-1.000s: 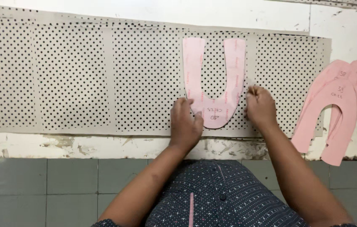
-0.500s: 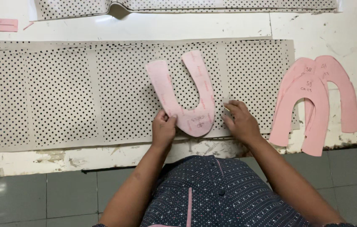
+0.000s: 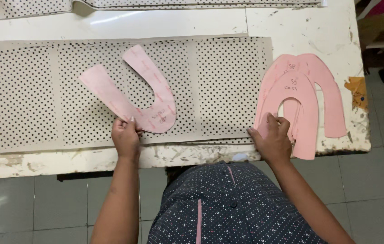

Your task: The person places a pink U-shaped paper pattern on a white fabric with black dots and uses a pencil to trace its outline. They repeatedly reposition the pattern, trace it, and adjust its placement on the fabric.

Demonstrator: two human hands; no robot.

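My left hand [image 3: 126, 135] pinches the bottom edge of a pink U-shaped paper pattern [image 3: 131, 92], which lies tilted to the left on a long beige perforated sheet [image 3: 228, 77]. My right hand [image 3: 273, 138] rests on the lower left leg of a stack of similar pink U-shaped patterns [image 3: 307, 97] at the right end of the white table [image 3: 164, 22]. Its fingers press on the top pattern's edge, close to the sheet's right end.
More perforated strips [image 3: 164, 3] lie along the table's far edge. The table's front edge [image 3: 88, 160] is worn and stained. Grey floor tiles [image 3: 29, 203] lie below, and clutter with an orange scrap [image 3: 357, 88] is past the table's right side.
The pink pattern has been turned from upright to tilted left and shifted left with my left hand. My right hand has left the sheet and reached right onto the pattern stack.
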